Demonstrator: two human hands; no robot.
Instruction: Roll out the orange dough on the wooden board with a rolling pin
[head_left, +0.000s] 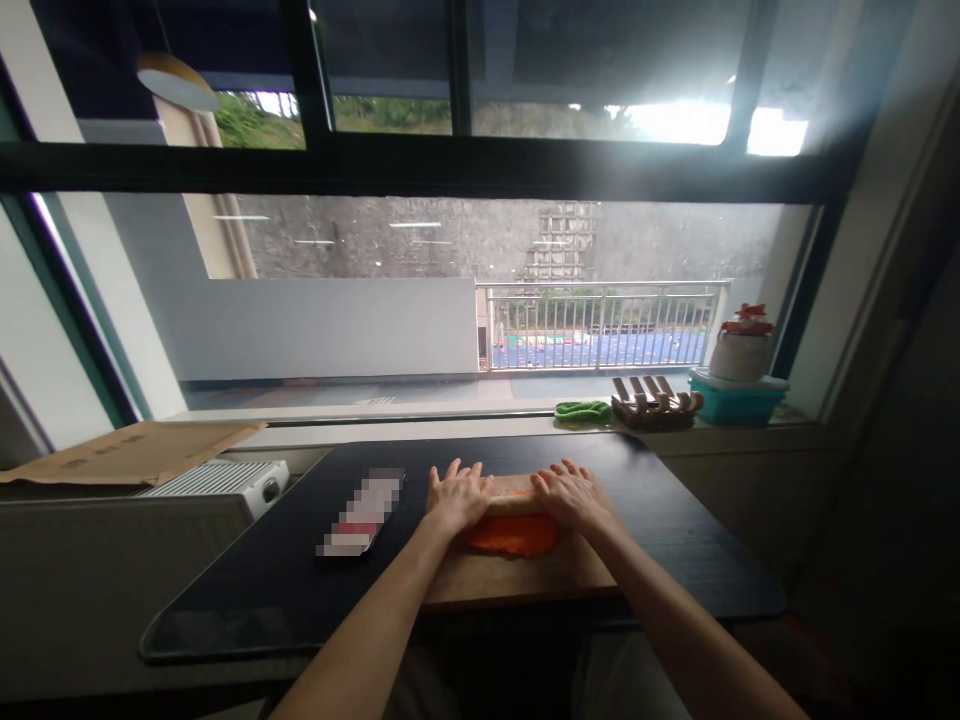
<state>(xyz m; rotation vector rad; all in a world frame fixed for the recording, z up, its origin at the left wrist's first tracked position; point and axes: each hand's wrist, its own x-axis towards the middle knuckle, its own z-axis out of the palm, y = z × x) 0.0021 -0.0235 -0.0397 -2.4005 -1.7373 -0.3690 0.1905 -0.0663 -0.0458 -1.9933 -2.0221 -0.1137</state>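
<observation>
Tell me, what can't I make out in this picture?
All in the head view:
- Rolling pin: its ends, covered by the left hand and right hand.
- Orange sheet: the strip behind the pin, hidden by it.
- Flat item on the table: its surface, blurred by pixel blocks.
- Forearms: cut off by the bottom edge.

Legible text, labels, brands, numbers or signs: none. On the brown cardboard sheet point(169, 440), over the radiator point(217, 480) at the left: dark printed-looking patches, too blurred to read. On the smartphone point(364, 515), flat on the counter point(247, 595): pixelated display with a reddish band, characters unresolvable. Beyond the railing point(600, 285), along the blue ground point(555, 350): pale and coloured patches, too small to read.
</observation>
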